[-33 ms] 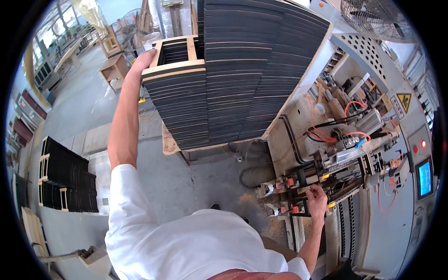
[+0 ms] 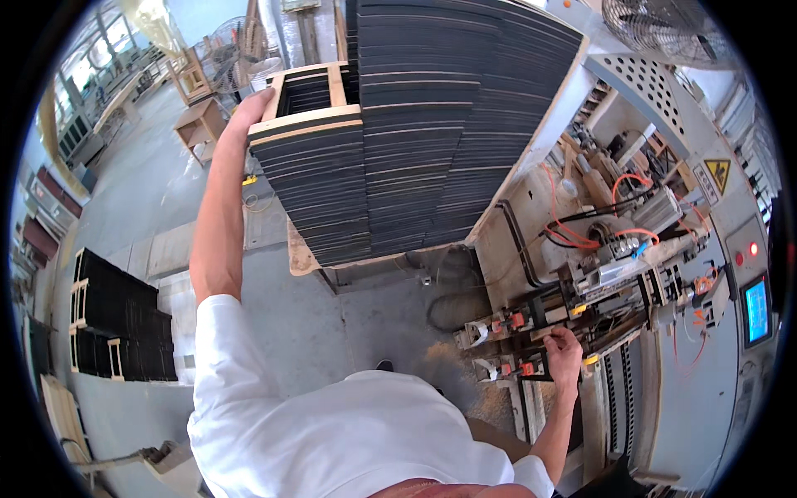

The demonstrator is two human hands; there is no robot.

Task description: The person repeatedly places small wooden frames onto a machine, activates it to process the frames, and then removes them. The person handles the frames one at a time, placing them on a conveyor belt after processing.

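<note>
My left hand (image 2: 256,108) reaches out to the far left and grips the outer edge of a pale wooden frame (image 2: 339,87) with dark inner sides. That frame lies on top of a tall stack of black-edged frames (image 2: 311,187). My left fingertips are partly hidden. At the right, my right hand (image 2: 564,353) is closed, thumb and finger pinching the end of a small wooden strip (image 2: 541,334) that lies in the machine. Red-and-black clamps (image 2: 516,320) sit just left of the strip.
The grey machine (image 2: 706,332) with a lit screen (image 2: 755,311), hoses and a red lamp stands at the right. More black stacks (image 2: 116,311) are on the floor at the left. Sawdust (image 2: 490,398) lies below the clamps. A fan (image 2: 664,33) is at the upper right.
The view has shifted very slightly. Both hands stay where they were, the left on the frame and the right at the strip.
</note>
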